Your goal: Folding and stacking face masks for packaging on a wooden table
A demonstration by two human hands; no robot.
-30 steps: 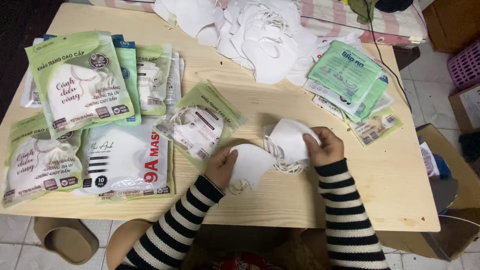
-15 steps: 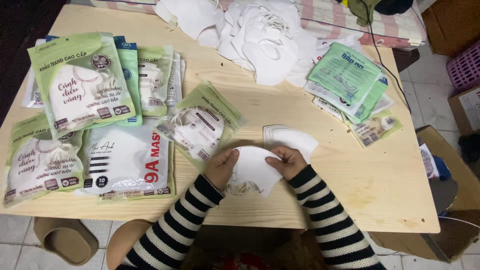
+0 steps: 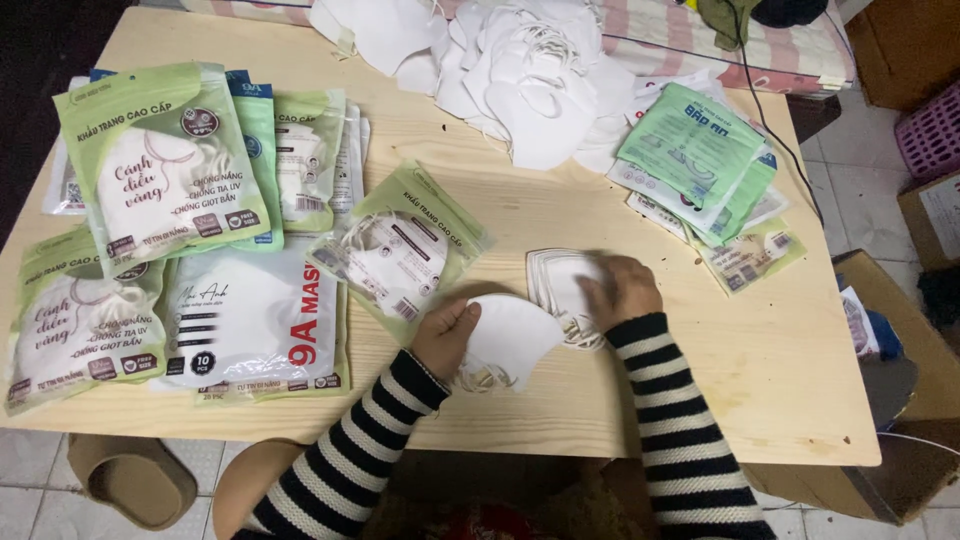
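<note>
My left hand (image 3: 446, 335) holds a folded white face mask (image 3: 512, 338) flat on the wooden table (image 3: 780, 380), gripping its left edge. My right hand (image 3: 622, 290) rests on a small stack of white masks (image 3: 557, 277) just to the right of it, fingers pressing on the top one. Both sleeves are black and white striped.
A loose pile of white masks (image 3: 530, 80) lies at the table's far side. Green mask packets (image 3: 160, 160) cover the left, one packet (image 3: 405, 250) sits beside my left hand, and flat green bags (image 3: 700, 160) lie at right. Cardboard boxes (image 3: 930, 215) stand beyond the right edge.
My right hand came in to the mask under my left hand, then went back right onto the small stack. The left hand stayed on its mask.
</note>
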